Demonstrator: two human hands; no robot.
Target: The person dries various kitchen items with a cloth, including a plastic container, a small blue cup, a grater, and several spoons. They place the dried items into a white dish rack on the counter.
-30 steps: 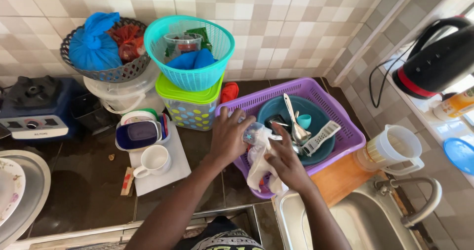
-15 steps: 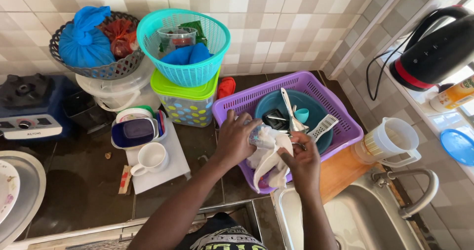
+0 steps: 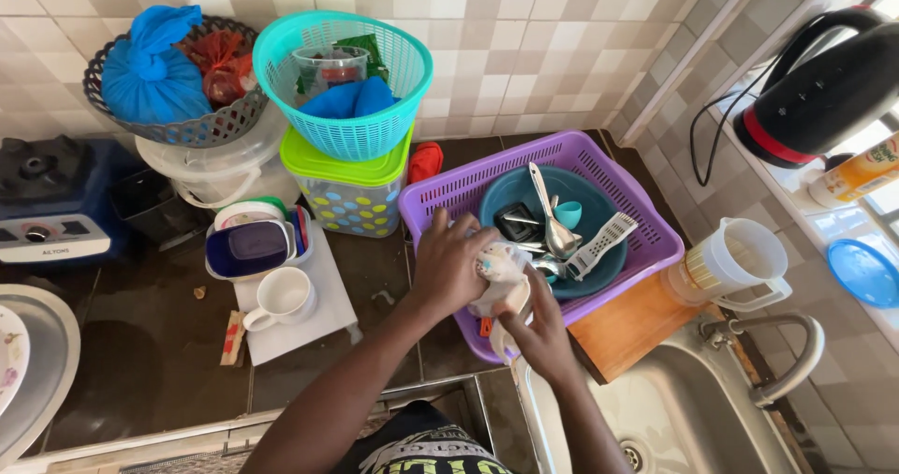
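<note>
My left hand and my right hand are both closed on a white cloth bunched around a small object that I cannot make out. They hold it over the front left edge of a purple plastic basket. Inside the basket lies a teal bowl with a metal spoon, a white slotted utensil and other cutlery.
A white cup and a stack of small containers sit on a white board at left. Behind stand a dotted tub with green lid, a teal basket and a grey basket. A clear jug, tap, sink and black kettle are at right.
Both hands have gathered the cloth tighter and drawn it slightly nearer the basket's front edge; the loose hanging end is shorter now.
</note>
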